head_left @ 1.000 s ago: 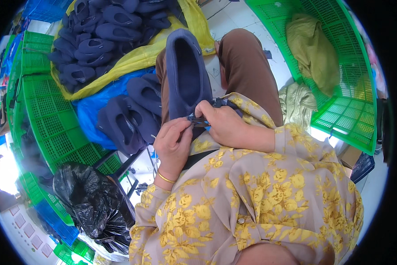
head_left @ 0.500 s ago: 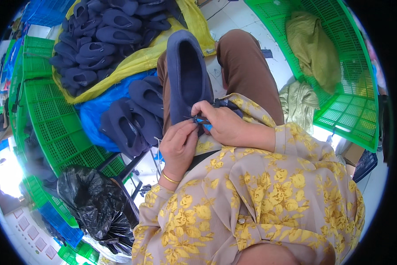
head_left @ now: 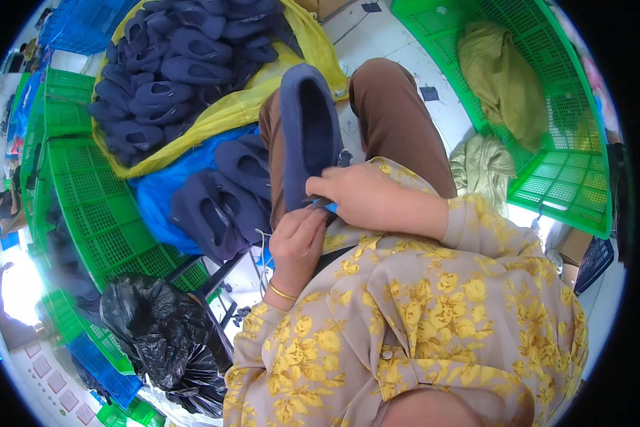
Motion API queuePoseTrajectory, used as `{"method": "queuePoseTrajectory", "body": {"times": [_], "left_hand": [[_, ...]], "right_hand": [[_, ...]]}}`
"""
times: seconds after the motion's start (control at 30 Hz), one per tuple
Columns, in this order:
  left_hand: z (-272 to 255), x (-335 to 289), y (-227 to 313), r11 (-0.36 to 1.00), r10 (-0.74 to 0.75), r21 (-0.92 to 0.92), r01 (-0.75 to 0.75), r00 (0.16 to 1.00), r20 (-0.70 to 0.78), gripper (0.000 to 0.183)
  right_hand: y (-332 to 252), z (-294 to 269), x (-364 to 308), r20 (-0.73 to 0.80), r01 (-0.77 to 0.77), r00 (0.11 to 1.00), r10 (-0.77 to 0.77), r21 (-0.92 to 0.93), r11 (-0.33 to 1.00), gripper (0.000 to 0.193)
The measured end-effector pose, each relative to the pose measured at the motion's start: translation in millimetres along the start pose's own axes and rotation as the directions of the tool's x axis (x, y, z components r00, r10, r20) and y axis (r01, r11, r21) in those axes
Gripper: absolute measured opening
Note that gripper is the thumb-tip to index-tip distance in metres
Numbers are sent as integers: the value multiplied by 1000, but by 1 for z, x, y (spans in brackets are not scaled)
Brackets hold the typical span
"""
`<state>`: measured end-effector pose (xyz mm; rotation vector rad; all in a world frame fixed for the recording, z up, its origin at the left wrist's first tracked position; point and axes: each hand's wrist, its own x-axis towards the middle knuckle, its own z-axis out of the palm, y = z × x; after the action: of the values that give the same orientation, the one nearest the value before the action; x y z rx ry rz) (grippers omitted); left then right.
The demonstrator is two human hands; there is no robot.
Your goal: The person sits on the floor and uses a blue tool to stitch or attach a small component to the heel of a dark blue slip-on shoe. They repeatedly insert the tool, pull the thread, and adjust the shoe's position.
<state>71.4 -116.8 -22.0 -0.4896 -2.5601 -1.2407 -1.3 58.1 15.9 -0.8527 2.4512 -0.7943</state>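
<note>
A dark blue slipper (head_left: 309,117) lies along my left thigh, its toe pointing away and its heel near my hands. My right hand (head_left: 366,199) is closed round small thread snips (head_left: 321,203) with dark blades and a blue handle, partly hidden by the fingers. At the heel end, my left hand (head_left: 296,245) is pinched with its fingertips close to the blades. Whatever lies between those fingertips is too small to make out. Just left of my leg are more dark blue slippers (head_left: 209,213) on blue plastic.
A yellow sack (head_left: 263,89) with a heap of slippers lies ahead on the left. Green crates stand at left (head_left: 124,213) and right (head_left: 572,188), the right one holding olive cloth (head_left: 505,78). A black plastic bag (head_left: 160,334) sits by my left elbow.
The view has shifted slightly. My right hand has turned a little, covering more of the snips, and the left fingertips stay pinched near the slipper's heel.
</note>
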Motion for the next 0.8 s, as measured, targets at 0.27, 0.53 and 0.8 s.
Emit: {"method": "queuePoseTrajectory", "body": {"times": [0.27, 0.53, 0.8], "left_hand": [[3, -3, -5, 996, 65, 51, -71, 993, 102, 19], [-29, 31, 6, 897, -408, -134, 422, 905, 119, 21], [-46, 119, 1, 847, 91, 324, -422, 715, 693, 20]], "right_hand": [[-7, 24, 41, -533, 370, 826, -183, 268, 889, 28], [-16, -32, 20, -216, 170, 967, 131, 940, 294, 14], [-12, -41, 1, -252, 182, 950, 184, 926, 329, 5]]}}
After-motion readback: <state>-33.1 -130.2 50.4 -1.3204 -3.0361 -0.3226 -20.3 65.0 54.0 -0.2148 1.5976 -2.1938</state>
